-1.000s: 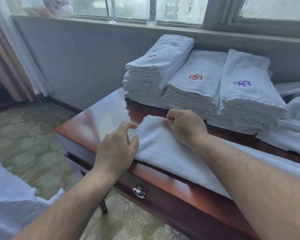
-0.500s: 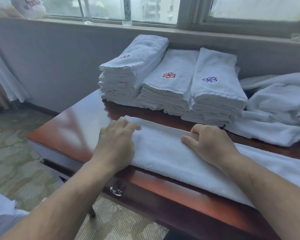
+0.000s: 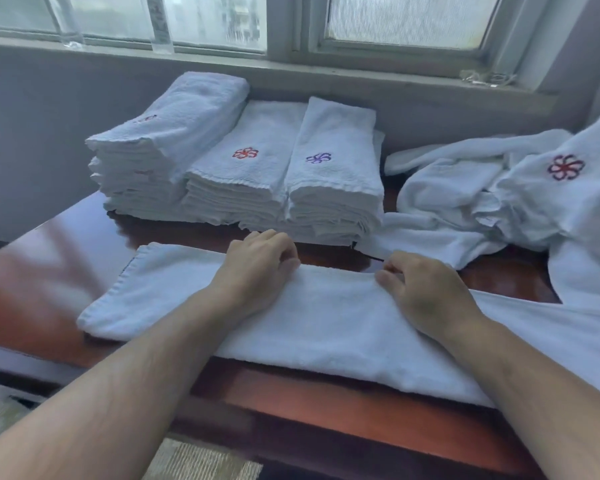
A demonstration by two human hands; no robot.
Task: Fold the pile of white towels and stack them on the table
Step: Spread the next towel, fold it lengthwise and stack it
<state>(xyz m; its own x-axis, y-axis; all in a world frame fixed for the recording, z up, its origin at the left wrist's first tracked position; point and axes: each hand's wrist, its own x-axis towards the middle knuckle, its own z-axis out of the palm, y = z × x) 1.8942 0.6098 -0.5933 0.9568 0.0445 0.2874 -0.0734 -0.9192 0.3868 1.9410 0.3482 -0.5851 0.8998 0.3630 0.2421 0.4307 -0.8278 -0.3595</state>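
- Your left hand point(image 3: 257, 268) lies on the towel point(image 3: 326, 327), its fingers point(image 3: 284, 252) curled at the far edge and pinching it.
- Your right hand point(image 3: 426, 292) sits further right on the same towel, fingers point(image 3: 390, 271) curled and pinching that far edge too.
- The towel lies as a long band along the near side of the worktop point(image 3: 42, 271); its left end is free, and its right end runs out of view.
- Behind your hands, three stacks of folded towels stand touching side by side against the wall: the left stack point(image 3: 160, 150), the middle stack point(image 3: 243, 174) with a red flower mark on top, and the right stack point(image 3: 333, 174) with a purple one.
- To the right of the stacks, a loose pile point(image 3: 492, 202) of unfolded towels lies on the worktop, one showing a dark red flower mark.
- The window sill point(image 3: 291, 65) above carries a clear glass point(image 3: 66, 26) at far left.
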